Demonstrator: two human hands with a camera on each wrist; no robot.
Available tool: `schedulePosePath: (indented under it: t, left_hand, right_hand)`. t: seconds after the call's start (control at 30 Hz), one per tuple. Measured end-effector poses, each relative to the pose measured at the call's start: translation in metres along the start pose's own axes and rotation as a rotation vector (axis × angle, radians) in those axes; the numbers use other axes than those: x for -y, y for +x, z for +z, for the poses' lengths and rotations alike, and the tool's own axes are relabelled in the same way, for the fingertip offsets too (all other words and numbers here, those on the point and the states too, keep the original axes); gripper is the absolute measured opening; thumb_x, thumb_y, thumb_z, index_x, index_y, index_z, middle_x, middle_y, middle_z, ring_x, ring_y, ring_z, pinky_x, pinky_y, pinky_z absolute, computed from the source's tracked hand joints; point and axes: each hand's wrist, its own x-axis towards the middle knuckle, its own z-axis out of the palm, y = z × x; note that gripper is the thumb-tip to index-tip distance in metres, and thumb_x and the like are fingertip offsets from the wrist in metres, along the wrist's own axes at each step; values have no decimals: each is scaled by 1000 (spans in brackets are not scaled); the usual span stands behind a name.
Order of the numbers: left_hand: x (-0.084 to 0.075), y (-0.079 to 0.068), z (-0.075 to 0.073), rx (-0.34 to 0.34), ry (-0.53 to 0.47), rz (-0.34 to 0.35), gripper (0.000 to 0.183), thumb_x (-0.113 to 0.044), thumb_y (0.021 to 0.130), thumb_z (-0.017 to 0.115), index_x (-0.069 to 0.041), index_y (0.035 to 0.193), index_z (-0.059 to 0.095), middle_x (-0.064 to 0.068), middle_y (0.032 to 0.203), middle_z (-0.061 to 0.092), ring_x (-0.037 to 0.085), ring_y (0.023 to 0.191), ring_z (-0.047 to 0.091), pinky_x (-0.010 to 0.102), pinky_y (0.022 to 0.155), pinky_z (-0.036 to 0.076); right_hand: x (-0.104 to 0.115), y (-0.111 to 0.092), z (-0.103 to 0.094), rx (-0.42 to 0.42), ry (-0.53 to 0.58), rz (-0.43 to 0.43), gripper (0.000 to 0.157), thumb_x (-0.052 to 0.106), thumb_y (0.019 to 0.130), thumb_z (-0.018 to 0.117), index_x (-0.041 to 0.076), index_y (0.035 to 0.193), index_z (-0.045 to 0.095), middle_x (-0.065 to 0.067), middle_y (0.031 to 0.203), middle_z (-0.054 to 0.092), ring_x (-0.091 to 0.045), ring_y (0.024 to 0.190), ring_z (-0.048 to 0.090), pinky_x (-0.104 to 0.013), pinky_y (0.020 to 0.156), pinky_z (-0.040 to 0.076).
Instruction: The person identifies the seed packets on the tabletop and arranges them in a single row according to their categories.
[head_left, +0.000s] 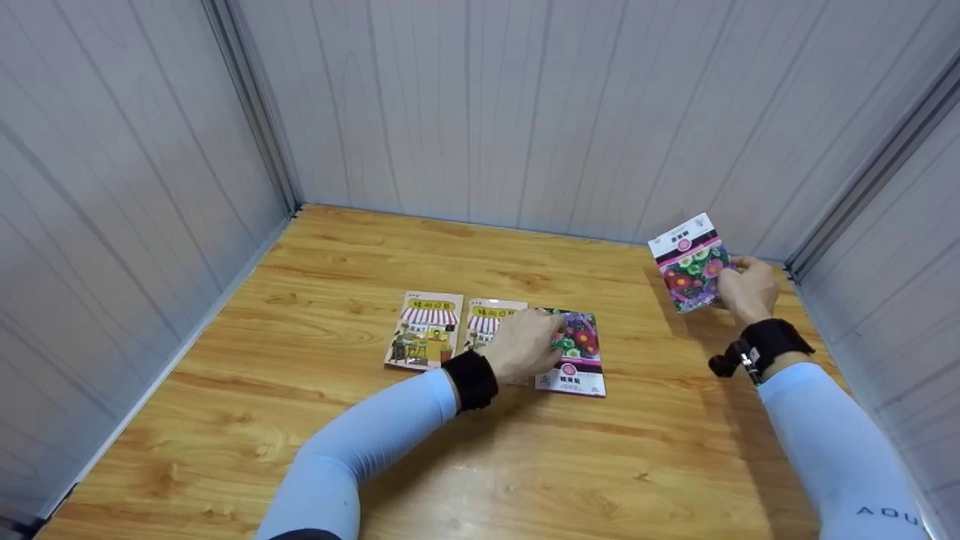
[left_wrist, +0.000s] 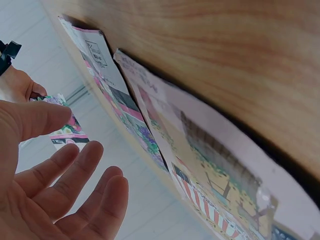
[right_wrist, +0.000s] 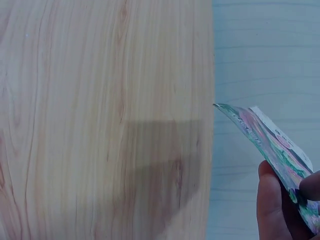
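My right hand (head_left: 750,289) pinches a flower-printed seed packet (head_left: 691,264) between thumb and fingers, raised above the table's right side. In the right wrist view this packet (right_wrist: 277,145) is seen nearly edge-on. My left hand (head_left: 523,345) is over the row of packets, its fingers parted and loosely bent with nothing between them, as the left wrist view shows. Below it, a second flower packet (head_left: 571,381) lies with its white end towards me. A pink packet with a striped awning (head_left: 486,324) is partly hidden by that hand. A matching awning packet (head_left: 425,330) lies at the row's left end.
The wood-grain table (head_left: 480,465) is enclosed by pale panel walls (head_left: 465,112) at the back and both sides. Metal posts (head_left: 251,105) stand in the back corners. Both wrists carry black straps (head_left: 471,380).
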Motion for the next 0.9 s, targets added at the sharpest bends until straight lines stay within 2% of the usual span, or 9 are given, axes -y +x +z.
schedulePosePath:
  t: [0.1,0.23,0.3,0.4,0.5,0.6,0.73,0.9]
  left_hand:
    - [1,1,-1,3,-13,-6,19,-29,100,79,-12,110,78,1,95,79,19,84,73,37,69,60]
    - [1,2,-1,12,-34,-18,23,-29,101,78,-11,115,79,3,103,84,21,90,78,36,77,65]
    - [1,2,-2,10,-46,-30,26,-29,101,79,-11,120,80,3,109,86,22,95,81,36,81,67]
    - [2,3,-3,-15,-63,-46,28,-28,100,78,-13,123,81,4,112,87,23,95,82,36,79,67]
    - [5,3,-4,-38,-80,-52,24,-25,100,77,-13,120,82,3,104,86,23,87,80,37,70,65]
    - [9,3,-6,-48,-105,-58,23,-24,100,77,-11,118,83,4,101,85,22,83,77,37,68,63]
    - [13,3,-8,-42,-164,-80,30,-28,101,76,-10,125,82,5,115,87,23,93,81,38,79,67]
    - [14,4,-10,-37,-200,-100,34,-30,103,76,-8,128,80,7,123,86,26,103,83,40,87,69]
  right_hand:
    - [3,-2,1,15,34,20,57,23,107,47,6,159,61,-22,154,65,-26,112,69,-22,73,62]
    - [7,-5,3,41,56,22,54,23,106,51,6,155,66,-18,157,63,-22,122,61,-21,78,55]
    - [10,-7,4,60,74,23,52,22,105,52,6,152,68,-17,154,64,-21,118,62,-24,80,59]
    - [13,-10,7,89,91,29,48,23,105,54,7,148,70,-13,145,66,-16,108,63,-26,79,62]
    - [16,-12,10,106,97,23,43,23,104,56,6,140,73,-8,133,66,-13,100,60,-23,76,58]
    - [19,-13,13,117,99,18,40,22,103,58,5,135,74,-5,126,65,-12,97,59,-22,74,55]
    - [22,-14,16,134,103,14,39,23,102,60,5,133,76,-1,118,66,-12,94,60,-22,74,56]
    - [25,-19,19,143,127,5,38,25,101,64,4,130,78,15,86,68,-8,82,64,-22,70,58]
